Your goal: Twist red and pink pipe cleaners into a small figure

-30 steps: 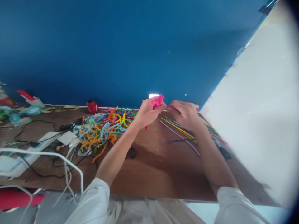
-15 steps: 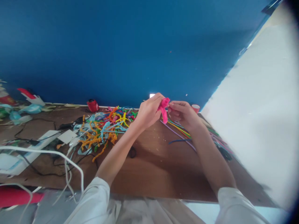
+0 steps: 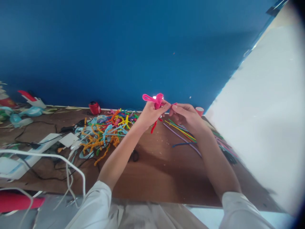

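Note:
Above the back of the table, my left hand is closed on a bent pink pipe cleaner. One loop of it sticks out to the left over the knuckles, and a redder end hangs below the fingers. My right hand is just to the right, its thumb and forefinger pinched on a short pink end of the pipe cleaner. The fingertips of both hands nearly meet. Part of the pink piece is hidden inside the left hand.
A heap of twisted coloured pipe cleaners lies left on the brown table. Straight pipe cleaners lie under my right forearm. A power strip with cables is at far left, a red can by the blue wall.
The pink pipe cleaner has been turned in my hands: its loop now points up and left instead of hanging down between them. My left hand has rotated; the right has shifted slightly.

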A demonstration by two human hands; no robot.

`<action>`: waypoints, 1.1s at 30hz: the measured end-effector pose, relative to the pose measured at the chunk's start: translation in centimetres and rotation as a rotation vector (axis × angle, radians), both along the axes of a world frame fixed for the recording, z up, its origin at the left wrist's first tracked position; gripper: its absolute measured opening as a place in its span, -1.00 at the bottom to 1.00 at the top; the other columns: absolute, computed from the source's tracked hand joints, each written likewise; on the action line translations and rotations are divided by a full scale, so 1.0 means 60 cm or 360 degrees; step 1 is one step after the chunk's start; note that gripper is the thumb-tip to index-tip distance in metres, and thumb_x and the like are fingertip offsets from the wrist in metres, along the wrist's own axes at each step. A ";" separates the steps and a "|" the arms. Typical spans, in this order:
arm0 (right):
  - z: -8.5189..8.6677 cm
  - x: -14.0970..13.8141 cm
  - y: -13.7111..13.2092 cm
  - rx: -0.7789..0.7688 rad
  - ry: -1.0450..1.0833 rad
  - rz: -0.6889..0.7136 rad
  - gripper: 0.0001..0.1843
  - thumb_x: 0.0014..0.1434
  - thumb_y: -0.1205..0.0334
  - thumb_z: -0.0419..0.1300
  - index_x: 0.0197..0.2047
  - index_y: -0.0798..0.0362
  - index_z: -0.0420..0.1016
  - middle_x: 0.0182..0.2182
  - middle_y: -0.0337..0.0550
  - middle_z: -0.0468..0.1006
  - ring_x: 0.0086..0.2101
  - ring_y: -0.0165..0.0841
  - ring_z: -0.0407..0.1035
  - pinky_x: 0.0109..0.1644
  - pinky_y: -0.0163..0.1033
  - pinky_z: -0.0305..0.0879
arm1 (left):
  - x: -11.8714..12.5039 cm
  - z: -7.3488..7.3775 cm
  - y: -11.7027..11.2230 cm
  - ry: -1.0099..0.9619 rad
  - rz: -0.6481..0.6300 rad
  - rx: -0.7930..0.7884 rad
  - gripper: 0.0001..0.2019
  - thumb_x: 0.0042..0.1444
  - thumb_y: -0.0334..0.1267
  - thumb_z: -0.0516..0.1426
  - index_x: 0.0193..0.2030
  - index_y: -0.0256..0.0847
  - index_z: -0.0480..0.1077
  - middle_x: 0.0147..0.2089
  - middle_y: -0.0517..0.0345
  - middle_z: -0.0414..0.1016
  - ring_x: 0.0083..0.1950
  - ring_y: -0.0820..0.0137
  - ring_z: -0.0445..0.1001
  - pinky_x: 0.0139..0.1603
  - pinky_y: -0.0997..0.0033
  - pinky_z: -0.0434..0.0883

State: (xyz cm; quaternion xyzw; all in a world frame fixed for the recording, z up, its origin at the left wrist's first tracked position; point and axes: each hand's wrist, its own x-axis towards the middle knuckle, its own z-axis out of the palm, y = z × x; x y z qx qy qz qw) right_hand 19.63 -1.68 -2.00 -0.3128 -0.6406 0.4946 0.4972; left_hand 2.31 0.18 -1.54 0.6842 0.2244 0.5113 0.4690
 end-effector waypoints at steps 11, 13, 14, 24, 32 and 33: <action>-0.005 -0.001 0.005 0.0697 -0.0374 -0.0593 -0.61 0.08 -0.06 0.37 -0.53 0.06 0.43 -0.61 -0.31 0.33 -0.58 -0.50 0.10 -0.52 -0.31 -0.01 | 0.002 -0.002 -0.004 -0.0143 0.0035 -0.0297 -0.72 0.01 -0.08 0.32 -0.40 -0.25 0.42 -0.56 0.28 0.30 -0.53 0.56 0.26 -0.48 0.48 0.21; -0.005 -0.007 0.001 0.0906 -0.0406 -0.0742 -0.66 0.09 -0.02 0.37 -0.49 0.03 0.44 -0.58 -0.29 0.37 -0.55 -0.47 0.15 -0.49 -0.29 0.07 | 0.004 -0.002 -0.004 -0.0177 0.0033 -0.0353 -0.72 0.00 -0.09 0.33 -0.39 -0.26 0.42 -0.57 0.28 0.30 -0.54 0.57 0.25 -0.50 0.48 0.19; -0.006 -0.010 -0.001 0.0990 -0.0419 -0.0798 -0.69 0.10 -0.01 0.36 -0.46 0.02 0.46 -0.55 -0.28 0.39 -0.54 -0.46 0.17 -0.47 -0.28 0.11 | 0.005 -0.002 -0.004 -0.0188 0.0030 -0.0374 -0.71 0.00 -0.08 0.33 -0.39 -0.26 0.42 -0.57 0.29 0.30 -0.55 0.57 0.24 -0.50 0.49 0.18; -0.008 -0.017 -0.002 0.0963 -0.0402 -0.0793 -0.82 0.20 0.07 0.28 -0.31 0.01 0.52 -0.44 -0.23 0.51 -0.47 -0.41 0.32 -0.39 -0.26 0.25 | 0.005 -0.004 0.005 -0.0170 0.0036 -0.0364 -0.67 -0.03 -0.03 0.34 -0.40 -0.26 0.41 -0.58 0.29 0.27 -0.55 0.57 0.22 -0.50 0.47 0.18; -0.009 -0.020 -0.011 0.0860 -0.0438 -0.0688 -0.80 0.21 0.05 0.26 -0.30 0.00 0.44 -0.49 -0.26 0.44 -0.51 -0.42 0.29 -0.44 -0.26 0.19 | -0.007 0.000 0.000 0.0053 0.0145 -0.0042 -0.71 0.08 -0.05 0.28 -0.42 -0.24 0.42 -0.54 0.25 0.29 -0.48 0.52 0.24 -0.40 0.43 0.26; -0.009 -0.020 -0.012 0.0865 -0.0470 -0.0692 -0.80 0.21 0.05 0.26 -0.30 0.00 0.43 -0.50 -0.27 0.44 -0.51 -0.42 0.29 -0.44 -0.26 0.18 | -0.010 0.002 -0.001 0.0093 0.0152 -0.0012 -0.73 0.09 -0.07 0.27 -0.42 -0.24 0.42 -0.51 0.24 0.31 -0.45 0.50 0.26 -0.36 0.42 0.27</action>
